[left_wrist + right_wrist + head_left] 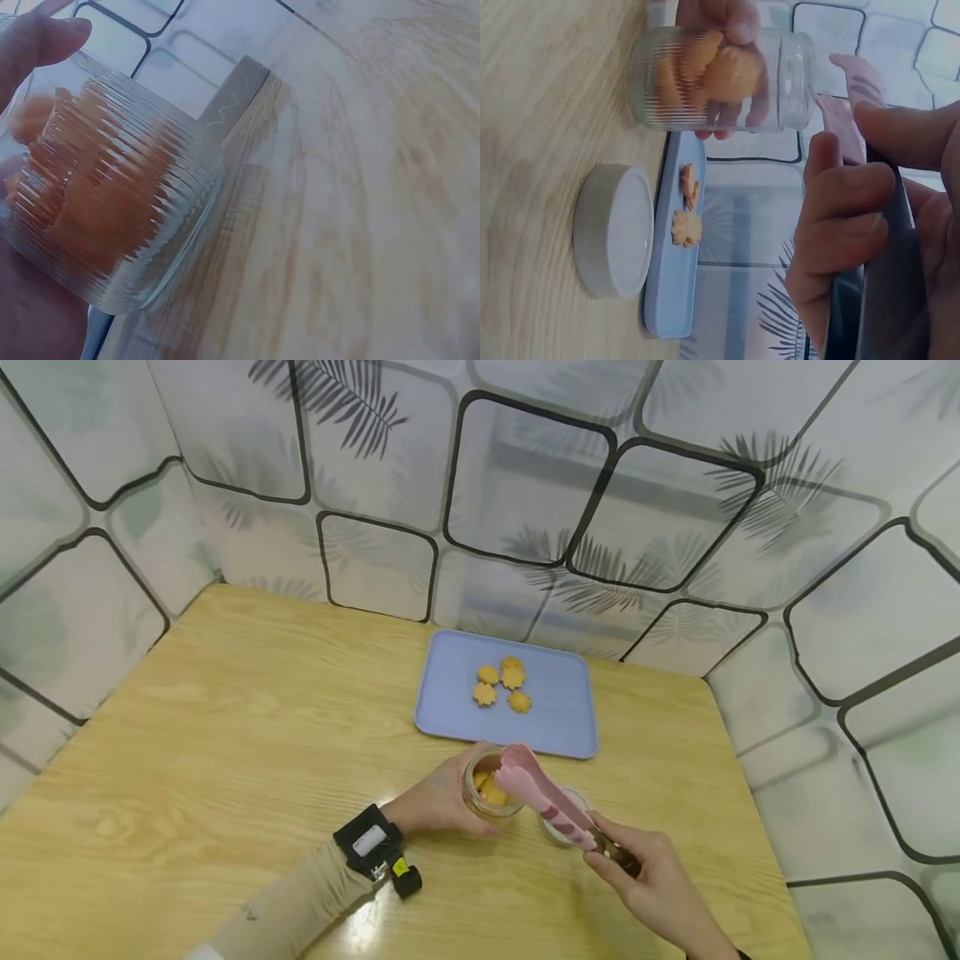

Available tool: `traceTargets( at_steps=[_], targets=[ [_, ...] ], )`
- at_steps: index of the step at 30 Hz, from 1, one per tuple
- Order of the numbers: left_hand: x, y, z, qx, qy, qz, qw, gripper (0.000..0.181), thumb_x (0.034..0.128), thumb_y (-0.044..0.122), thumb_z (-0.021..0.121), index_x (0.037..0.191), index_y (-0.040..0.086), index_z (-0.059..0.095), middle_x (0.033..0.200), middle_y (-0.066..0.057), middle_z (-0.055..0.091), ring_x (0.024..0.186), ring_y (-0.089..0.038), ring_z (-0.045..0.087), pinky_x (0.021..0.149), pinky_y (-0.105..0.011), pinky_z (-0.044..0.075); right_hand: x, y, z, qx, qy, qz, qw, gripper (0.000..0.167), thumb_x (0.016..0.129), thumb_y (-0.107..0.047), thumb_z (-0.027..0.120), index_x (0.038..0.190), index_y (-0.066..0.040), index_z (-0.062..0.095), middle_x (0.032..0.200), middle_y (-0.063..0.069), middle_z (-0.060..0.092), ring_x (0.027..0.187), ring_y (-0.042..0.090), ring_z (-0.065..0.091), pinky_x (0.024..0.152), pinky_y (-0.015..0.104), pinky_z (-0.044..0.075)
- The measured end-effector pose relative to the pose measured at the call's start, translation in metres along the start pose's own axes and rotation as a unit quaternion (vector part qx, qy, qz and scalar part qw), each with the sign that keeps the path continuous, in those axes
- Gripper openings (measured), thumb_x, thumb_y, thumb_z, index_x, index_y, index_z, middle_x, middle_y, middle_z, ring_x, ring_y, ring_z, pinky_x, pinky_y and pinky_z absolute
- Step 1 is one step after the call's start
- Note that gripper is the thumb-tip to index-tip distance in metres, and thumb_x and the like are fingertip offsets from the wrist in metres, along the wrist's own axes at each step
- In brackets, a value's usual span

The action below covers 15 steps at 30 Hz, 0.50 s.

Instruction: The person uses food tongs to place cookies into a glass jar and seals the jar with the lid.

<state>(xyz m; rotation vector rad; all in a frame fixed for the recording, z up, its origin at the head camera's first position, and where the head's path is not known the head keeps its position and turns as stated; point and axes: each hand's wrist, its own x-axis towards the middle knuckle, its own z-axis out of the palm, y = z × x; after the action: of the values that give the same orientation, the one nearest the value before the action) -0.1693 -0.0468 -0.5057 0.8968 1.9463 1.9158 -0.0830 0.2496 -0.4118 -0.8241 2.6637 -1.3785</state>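
My left hand (442,793) grips a ribbed clear glass jar (787,82) from its left side, fingers around the wall. Several golden cookies (491,789) lie inside the jar, which has no lid on it. My right hand (652,877) holds pink-tipped tongs (551,802) by their dark handles. At the jar's mouth, the pink tips (862,82) stand a little apart; I see no cookie between them. A round white lid (630,229) lies on the table beside the jar, partly behind the tongs in the head view.
Behind the jar, a blue tray (450,714) bears several flower-shaped cookies (484,694) near its middle. The wooden table (225,735) meets a patterned curtain (382,560) at the back and sides. A black wrist camera (371,843) is strapped to the left forearm.
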Motion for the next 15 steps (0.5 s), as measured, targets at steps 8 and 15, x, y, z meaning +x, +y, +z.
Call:
traceTargets(
  at_steps=[8, 15],
  targets=[
    [0.000, 0.002, -0.005, 0.012, 0.010, -0.002, 0.9999, 0.085, 0.0648, 0.008, 0.095, 0.137, 0.017, 0.052, 0.129, -0.004, 0.063, 0.124, -0.021, 0.058, 0.110, -0.032, 0.046, 0.045, 0.027, -0.002, -0.157, 0.059, 0.083, 0.9823, 0.046, 0.097, -0.010, 0.068, 0.139, 0.004, 0.058, 0.083, 0.004, 0.069, 0.044, -0.001, 0.031, 0.039, 0.020, 0.031],
    [0.001, 0.003, -0.003, 0.014, -0.001, -0.009, 0.9999, 0.085, 0.0657, 0.009, 0.094, 0.138, 0.021, 0.051, 0.132, -0.009, 0.063, 0.125, -0.018, 0.058, 0.111, -0.030, 0.044, 0.101, 0.067, 0.009, -0.281, 0.007, 0.133, 0.9505, 0.031, 0.098, -0.019, 0.064, 0.121, 0.001, 0.064, 0.070, 0.005, 0.061, 0.051, 0.012, 0.044, 0.044, 0.026, 0.033]
  ],
)
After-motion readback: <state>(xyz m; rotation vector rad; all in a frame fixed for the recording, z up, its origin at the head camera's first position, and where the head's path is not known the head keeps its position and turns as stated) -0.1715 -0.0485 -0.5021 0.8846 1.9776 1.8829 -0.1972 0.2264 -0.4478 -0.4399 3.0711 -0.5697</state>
